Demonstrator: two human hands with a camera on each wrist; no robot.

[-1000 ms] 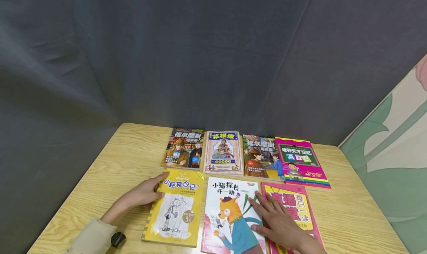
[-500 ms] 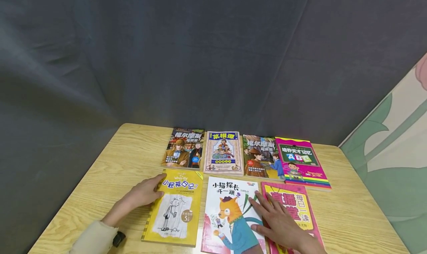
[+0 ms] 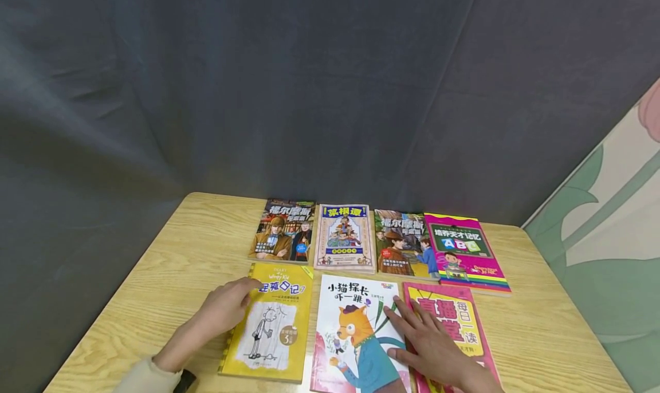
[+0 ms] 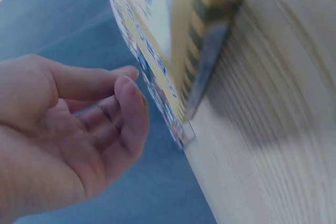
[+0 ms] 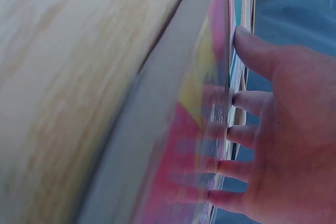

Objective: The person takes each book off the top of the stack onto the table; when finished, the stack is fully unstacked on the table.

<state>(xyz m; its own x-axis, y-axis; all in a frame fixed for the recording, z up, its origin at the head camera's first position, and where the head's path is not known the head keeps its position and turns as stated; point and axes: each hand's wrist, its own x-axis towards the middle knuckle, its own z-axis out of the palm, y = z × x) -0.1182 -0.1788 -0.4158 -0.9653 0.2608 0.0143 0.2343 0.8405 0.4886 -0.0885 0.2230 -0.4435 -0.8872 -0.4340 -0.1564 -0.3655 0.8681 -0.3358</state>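
Observation:
Loosely curled, my left hand [image 3: 223,308] hovers over the left edge of the yellow book [image 3: 281,284], covering part of its title. In the left wrist view its thumb and index tip come together with nothing between them, apart from the book's striped spine [image 4: 202,45]. My right hand [image 3: 433,347] rests with spread fingers across the white book with an orange cat [image 3: 356,338] and the pink-and-yellow book [image 3: 470,330] beside it. In the right wrist view the fingertips lie on the covers, the pink book's page edge [image 5: 142,114] nearest the camera.
Along the back of the wooden table [image 3: 170,261] lie a detective book [image 3: 283,231], a blue-and-white book [image 3: 345,238], a second detective book [image 3: 406,244] and a magenta ABC book [image 3: 464,252]. A dark curtain [image 3: 309,95] hangs behind, with a flower-patterned wall [image 3: 608,232] at right.
My left hand has let go of the yellow book's left edge and lifted, shifting slightly right over the cover. The yellow book moved a little left earlier. My right hand stays put.

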